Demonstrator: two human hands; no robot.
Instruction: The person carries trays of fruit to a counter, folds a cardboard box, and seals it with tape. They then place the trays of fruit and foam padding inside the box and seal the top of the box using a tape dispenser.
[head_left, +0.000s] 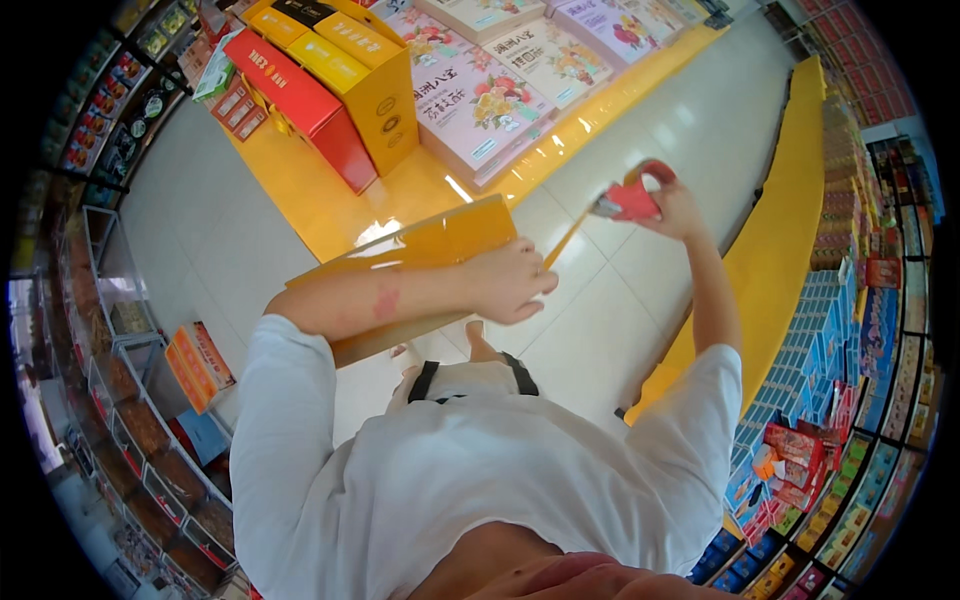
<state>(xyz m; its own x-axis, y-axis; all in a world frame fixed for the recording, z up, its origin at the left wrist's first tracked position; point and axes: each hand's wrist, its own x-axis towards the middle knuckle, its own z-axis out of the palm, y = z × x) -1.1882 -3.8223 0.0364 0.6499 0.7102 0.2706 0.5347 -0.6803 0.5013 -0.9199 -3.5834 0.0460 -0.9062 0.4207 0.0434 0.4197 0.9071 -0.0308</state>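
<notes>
A yellow box (450, 236), tilted, lies beneath my left forearm in front of my chest. My left hand (517, 281) is at its right end, fingers curled at the loose end of a strip of yellow tape (566, 240). Up and to the right, my right hand (673, 206) grips a red tape dispenser (630, 201), slightly blurred. Between the dispenser and my left hand the strip runs taut. My left arm hides part of the box, and the exact contact of the left fingertips is not clear.
Ahead, a yellow-covered display table (300, 202) carries a red gift box (300, 105), yellow boxes (367, 82) and stacked floral-printed boxes (480, 112). A long yellow-covered ledge (780, 240) with stacked goods runs along the right. Bins (142, 427) line the left, above pale floor tiles (592, 315).
</notes>
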